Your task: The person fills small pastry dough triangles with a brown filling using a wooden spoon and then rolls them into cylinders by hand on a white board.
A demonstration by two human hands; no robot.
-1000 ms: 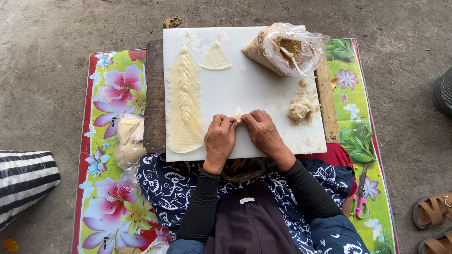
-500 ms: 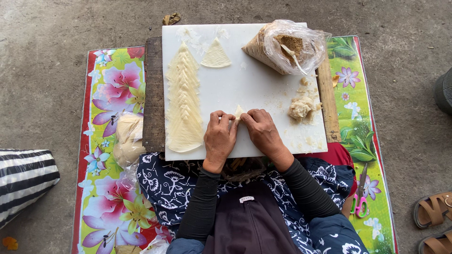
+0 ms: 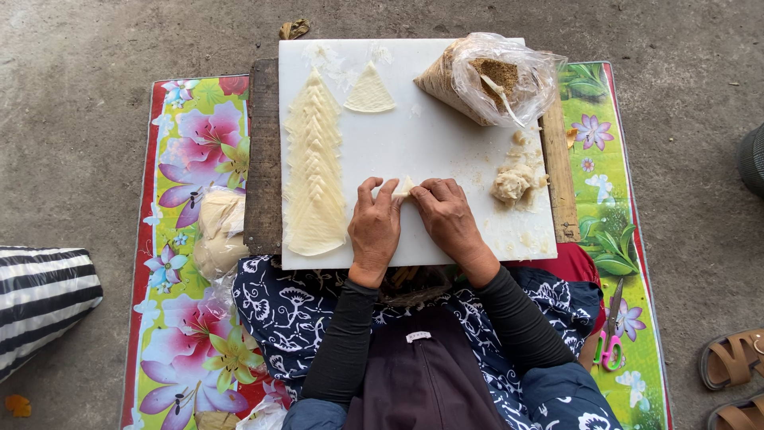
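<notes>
Hands meet at the near middle of a white cutting board (image 3: 430, 151), which rests on a dark wooden plank (image 3: 263, 159) over a floral mat (image 3: 191, 143) on the concrete floor. The left hand (image 3: 376, 227) and the right hand (image 3: 446, 215) both pinch a small pale folded wrapper piece (image 3: 403, 188); each grip is closed on it, fingertips pressed to its 2 ends, and the piece lies low against the board between them.

Left of the hands, touching the board's left part, a long row of overlapped folded pieces (image 3: 314, 171) runs from the far edge to the near edge. Beside its far end lies 1 flat triangular wrapper (image 3: 369, 91). At the far right corner sits a clear plastic bag (image 3: 493, 76) holding brown crumbly filling with a pale stick in it. Near the right hand, a lump of pale dough-like filling (image 3: 513, 183) sits on the board with crumbs about it.

Off the board on the mat, a plastic-wrapped pale bundle (image 3: 219, 231) lies at the left, and pink-handled scissors (image 3: 610, 334) lie at the right. Sandals (image 3: 736, 358) stand on the floor further right.
</notes>
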